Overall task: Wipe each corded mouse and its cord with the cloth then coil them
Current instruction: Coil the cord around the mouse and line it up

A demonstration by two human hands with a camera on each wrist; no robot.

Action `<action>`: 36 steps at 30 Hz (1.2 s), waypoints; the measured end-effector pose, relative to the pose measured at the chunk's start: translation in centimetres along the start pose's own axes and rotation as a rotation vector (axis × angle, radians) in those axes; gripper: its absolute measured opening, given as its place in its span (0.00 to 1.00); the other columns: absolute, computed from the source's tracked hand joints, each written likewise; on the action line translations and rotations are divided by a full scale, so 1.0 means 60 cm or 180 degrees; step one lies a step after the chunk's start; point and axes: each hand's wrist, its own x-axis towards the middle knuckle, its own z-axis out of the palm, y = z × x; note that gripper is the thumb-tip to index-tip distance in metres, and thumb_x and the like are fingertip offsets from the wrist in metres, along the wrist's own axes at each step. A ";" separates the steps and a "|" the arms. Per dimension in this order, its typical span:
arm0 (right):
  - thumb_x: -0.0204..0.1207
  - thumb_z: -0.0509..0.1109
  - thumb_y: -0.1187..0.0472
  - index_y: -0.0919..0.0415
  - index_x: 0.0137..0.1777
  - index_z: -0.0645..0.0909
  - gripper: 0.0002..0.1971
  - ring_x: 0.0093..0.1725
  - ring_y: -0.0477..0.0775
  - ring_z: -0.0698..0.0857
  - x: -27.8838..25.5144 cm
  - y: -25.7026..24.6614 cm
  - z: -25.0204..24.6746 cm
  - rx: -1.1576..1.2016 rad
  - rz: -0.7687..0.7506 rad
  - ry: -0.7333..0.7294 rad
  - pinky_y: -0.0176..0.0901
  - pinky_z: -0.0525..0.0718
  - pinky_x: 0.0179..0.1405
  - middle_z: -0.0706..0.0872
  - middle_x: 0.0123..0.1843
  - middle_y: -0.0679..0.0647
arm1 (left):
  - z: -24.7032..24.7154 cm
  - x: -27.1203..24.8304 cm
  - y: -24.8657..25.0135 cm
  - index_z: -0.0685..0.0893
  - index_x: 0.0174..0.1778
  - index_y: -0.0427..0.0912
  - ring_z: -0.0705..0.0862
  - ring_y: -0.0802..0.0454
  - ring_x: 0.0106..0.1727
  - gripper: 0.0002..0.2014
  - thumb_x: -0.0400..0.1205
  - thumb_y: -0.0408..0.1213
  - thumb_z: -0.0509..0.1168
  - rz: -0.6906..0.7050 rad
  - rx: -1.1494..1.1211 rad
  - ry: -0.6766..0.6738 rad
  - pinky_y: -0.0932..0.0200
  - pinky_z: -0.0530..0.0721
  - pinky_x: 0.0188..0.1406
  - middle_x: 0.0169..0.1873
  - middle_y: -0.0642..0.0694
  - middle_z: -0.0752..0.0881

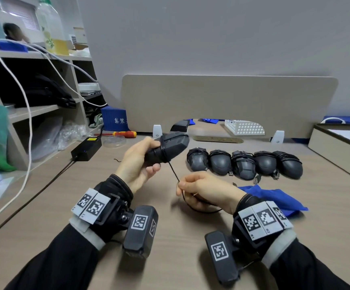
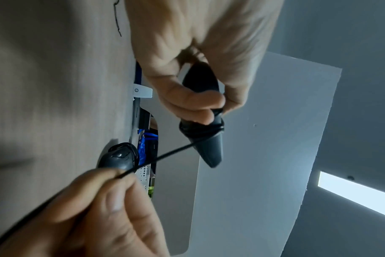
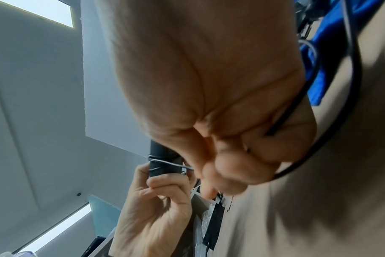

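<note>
My left hand point(image 1: 137, 162) grips a dark grey corded mouse point(image 1: 171, 148) above the desk, its cord wound a few turns round the body point(image 2: 201, 130). The black cord point(image 1: 174, 171) runs taut from the mouse down to my right hand point(image 1: 199, 190), which pinches it between thumb and fingers point(image 2: 112, 182). The slack cord point(image 3: 349, 104) loops under that hand. Several mice with coiled cords point(image 1: 243, 164) stand in a row behind. A blue cloth point(image 1: 274, 195) lies on the desk beside my right wrist, untouched.
A beige divider panel point(image 1: 228, 101) closes the desk's back. A black power brick point(image 1: 86, 148) and a red-yellow screwdriver point(image 1: 123, 134) lie at the left, by shelves point(image 1: 33, 114). A beige tray point(image 1: 337, 141) stands at the right edge.
</note>
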 end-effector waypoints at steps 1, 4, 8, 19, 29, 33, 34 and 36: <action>0.89 0.60 0.64 0.64 0.42 0.81 0.14 0.19 0.49 0.64 0.000 -0.002 -0.005 0.0048 -0.0036 0.0207 0.31 0.58 0.16 0.70 0.23 0.54 | 0.003 -0.003 -0.002 0.76 0.56 0.35 0.69 0.55 0.16 0.10 0.81 0.34 0.62 0.0049 0.0060 -0.0235 0.70 0.63 0.06 0.38 0.37 0.77; 0.84 0.68 0.64 0.62 0.36 0.84 0.13 0.21 0.48 0.61 -0.003 -0.007 -0.022 0.0058 -0.0086 0.0681 0.37 0.56 0.21 0.69 0.22 0.50 | 0.014 -0.017 -0.006 0.80 0.56 0.30 0.67 0.51 0.18 0.18 0.71 0.35 0.64 0.0189 0.0434 -0.0913 0.72 0.60 0.07 0.40 0.35 0.77; 0.81 0.64 0.72 0.57 0.23 0.74 0.23 0.19 0.46 0.58 -0.006 -0.011 -0.042 -0.0014 -0.0059 0.1238 0.36 0.54 0.24 0.68 0.16 0.45 | 0.015 -0.023 -0.005 0.84 0.51 0.34 0.65 0.53 0.12 0.19 0.64 0.34 0.67 0.0072 0.1008 -0.1288 0.75 0.60 0.10 0.32 0.36 0.78; 0.81 0.73 0.58 0.60 0.33 0.85 0.14 0.17 0.42 0.64 -0.008 -0.017 -0.045 0.0035 -0.0357 0.1509 0.32 0.61 0.18 0.71 0.17 0.40 | 0.028 -0.020 -0.034 0.80 0.41 0.42 0.72 0.49 0.13 0.09 0.67 0.37 0.70 -0.0117 0.2148 -0.0732 0.70 0.62 0.12 0.23 0.44 0.82; 0.88 0.64 0.61 0.66 0.45 0.85 0.13 0.20 0.43 0.61 -0.012 -0.030 -0.009 -0.0033 -0.0895 0.0739 0.32 0.59 0.19 0.69 0.20 0.44 | 0.016 0.004 -0.030 0.81 0.45 0.38 0.73 0.47 0.15 0.04 0.77 0.31 0.69 0.0408 0.1476 0.0522 0.66 0.70 0.12 0.31 0.36 0.82; 0.90 0.60 0.61 0.64 0.48 0.83 0.13 0.23 0.45 0.60 -0.012 -0.026 -0.002 0.0127 -0.0807 0.0273 0.33 0.57 0.20 0.66 0.23 0.48 | 0.018 0.000 -0.023 0.80 0.44 0.37 0.74 0.47 0.14 0.02 0.78 0.30 0.67 0.0525 0.1012 0.0647 0.66 0.69 0.12 0.30 0.39 0.82; 0.90 0.59 0.61 0.63 0.49 0.83 0.13 0.24 0.46 0.59 -0.013 -0.026 -0.003 0.0151 -0.0765 0.0176 0.32 0.57 0.20 0.66 0.24 0.49 | 0.017 -0.001 -0.021 0.80 0.43 0.37 0.73 0.47 0.14 0.02 0.79 0.30 0.66 0.0544 0.0861 0.0651 0.67 0.69 0.12 0.31 0.39 0.81; 0.91 0.57 0.61 0.62 0.50 0.83 0.13 0.25 0.47 0.58 -0.013 -0.024 -0.003 0.0141 -0.0650 0.0034 0.32 0.57 0.19 0.67 0.25 0.49 | 0.014 -0.001 -0.018 0.78 0.39 0.39 0.72 0.49 0.14 0.05 0.81 0.29 0.64 0.0565 0.0623 0.0624 0.67 0.67 0.12 0.32 0.40 0.81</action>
